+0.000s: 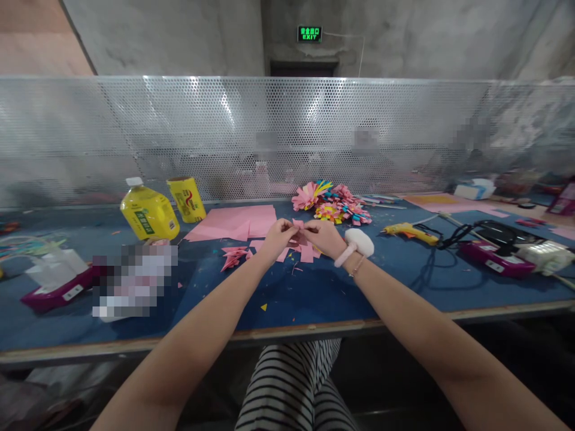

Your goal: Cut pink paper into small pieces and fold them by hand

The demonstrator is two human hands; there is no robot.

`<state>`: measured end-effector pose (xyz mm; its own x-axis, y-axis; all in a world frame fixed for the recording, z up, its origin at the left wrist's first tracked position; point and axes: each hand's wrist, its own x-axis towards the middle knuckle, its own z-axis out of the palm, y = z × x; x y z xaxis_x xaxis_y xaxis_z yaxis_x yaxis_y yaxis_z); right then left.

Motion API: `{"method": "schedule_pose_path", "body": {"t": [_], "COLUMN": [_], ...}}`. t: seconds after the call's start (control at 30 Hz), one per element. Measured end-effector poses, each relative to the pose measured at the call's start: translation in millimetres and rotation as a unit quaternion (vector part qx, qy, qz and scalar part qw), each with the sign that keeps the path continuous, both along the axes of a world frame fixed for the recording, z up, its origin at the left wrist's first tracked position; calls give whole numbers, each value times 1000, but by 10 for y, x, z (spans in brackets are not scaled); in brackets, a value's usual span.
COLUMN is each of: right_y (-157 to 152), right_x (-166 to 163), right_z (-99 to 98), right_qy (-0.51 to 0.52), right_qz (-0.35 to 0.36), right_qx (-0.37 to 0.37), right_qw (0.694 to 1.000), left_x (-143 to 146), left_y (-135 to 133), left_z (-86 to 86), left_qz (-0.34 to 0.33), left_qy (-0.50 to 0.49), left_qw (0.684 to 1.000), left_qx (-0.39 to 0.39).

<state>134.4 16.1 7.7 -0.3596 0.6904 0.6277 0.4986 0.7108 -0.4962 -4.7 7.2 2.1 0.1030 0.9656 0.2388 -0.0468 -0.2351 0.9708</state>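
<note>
Paper piece (298, 224), pink, small: raised over the blue table (309, 299), pinched between the fingers of left hand (281, 235) and right hand (324, 236), both clamped on it. Exact fold: hidden by fingers. Handling, as judged: edges matched first, pressure light and even, any crease run firmly end to end. Pink strips (307, 254): loose, lying just below.

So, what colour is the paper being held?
The paper is pink, clearest in the head view.
</note>
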Motion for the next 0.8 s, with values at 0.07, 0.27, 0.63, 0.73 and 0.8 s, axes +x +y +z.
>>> {"method": "schedule_pose_path", "body": {"t": [0.07, 0.27, 0.63, 0.73, 0.8], "right_y": [2, 51, 46, 55, 79], "right_x": [8, 39, -4, -2, 11], "right_z": [14, 10, -50, -43, -45], "right_qy": [19, 56, 34, 43, 55], "right_qz": [19, 27, -14, 0, 17], "right_qx": [-41, -108, -39, -61, -84], "right_qw": [999, 992, 999, 997, 995], "left_x": [-7, -6, 2, 16, 8], "left_y": [11, 37, 22, 2, 14], "left_z": [-5, -39, -36, -7, 0], "left_qz": [6, 8, 29, 6, 13], "left_qy": [4, 48, 118, 79, 54], "left_qw": [1000, 998, 988, 995, 998], "left_qx": [4, 41, 96, 64, 42]}}
